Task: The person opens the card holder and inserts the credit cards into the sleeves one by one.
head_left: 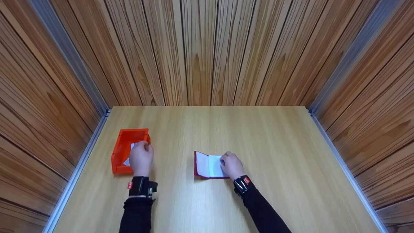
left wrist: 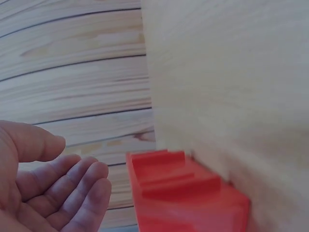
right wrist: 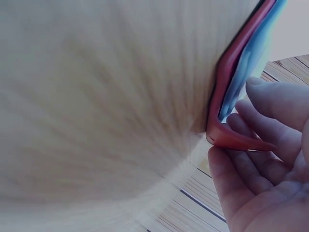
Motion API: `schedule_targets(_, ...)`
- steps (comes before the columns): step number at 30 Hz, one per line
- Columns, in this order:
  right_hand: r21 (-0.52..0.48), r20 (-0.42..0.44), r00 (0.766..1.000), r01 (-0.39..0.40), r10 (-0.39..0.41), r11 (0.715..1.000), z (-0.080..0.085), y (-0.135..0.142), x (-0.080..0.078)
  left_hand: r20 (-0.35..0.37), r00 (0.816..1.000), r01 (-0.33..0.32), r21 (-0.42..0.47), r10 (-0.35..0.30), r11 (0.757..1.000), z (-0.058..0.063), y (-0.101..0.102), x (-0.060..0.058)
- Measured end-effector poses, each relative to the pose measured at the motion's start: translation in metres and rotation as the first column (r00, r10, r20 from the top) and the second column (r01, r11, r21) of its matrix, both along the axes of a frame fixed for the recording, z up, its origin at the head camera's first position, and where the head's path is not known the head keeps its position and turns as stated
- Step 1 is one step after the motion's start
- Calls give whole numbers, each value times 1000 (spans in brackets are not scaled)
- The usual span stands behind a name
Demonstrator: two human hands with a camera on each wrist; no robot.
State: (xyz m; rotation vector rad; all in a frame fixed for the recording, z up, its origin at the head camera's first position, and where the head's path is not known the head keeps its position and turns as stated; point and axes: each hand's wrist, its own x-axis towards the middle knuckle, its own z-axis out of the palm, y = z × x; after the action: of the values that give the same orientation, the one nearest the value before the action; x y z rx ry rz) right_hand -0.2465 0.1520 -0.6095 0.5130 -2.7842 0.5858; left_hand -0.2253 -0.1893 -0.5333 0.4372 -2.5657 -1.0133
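A small red-covered booklet [head_left: 202,165] with white and pale blue leaves lies spread on the table. My right hand [head_left: 232,165] holds it at its right side; in the right wrist view the fingers curl around the red cover [right wrist: 236,139] and the thumb is close to the bluish leaves [right wrist: 244,63]. My left hand [head_left: 142,158] is over the right side of an orange bin [head_left: 134,131]. White cards or papers [head_left: 126,161] show inside the bin, partly hidden by that hand. In the left wrist view its fingers [left wrist: 89,198] bend loosely with nothing between them.
The bin stands at the left of a light wooden table [head_left: 275,139]. Wood-plank walls [head_left: 199,55] close off the back and both sides, with metal rails [head_left: 346,168] along the side edges of the table.
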Motion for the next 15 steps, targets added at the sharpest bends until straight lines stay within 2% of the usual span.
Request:
schedule_targets(5,12,-10,1000,1,-1,1000,0,0,0,-16,999,-47,-22,47,999,6,-16,-3)
schedule_targets(8,7,6,1000,4,-4,1000,1,-1,1,7,998,-65,-11,65,998,10,-25,-3)
schedule_targets(11,14,8,1000,4,-4,1000,2,-1,1,60,995,-75,6,75,997,15,-33,-3)
schedule_targets(15,11,0,1000,-3,3,1000,1,-1,1,160,985,-63,33,57,997,17,-45,-2)
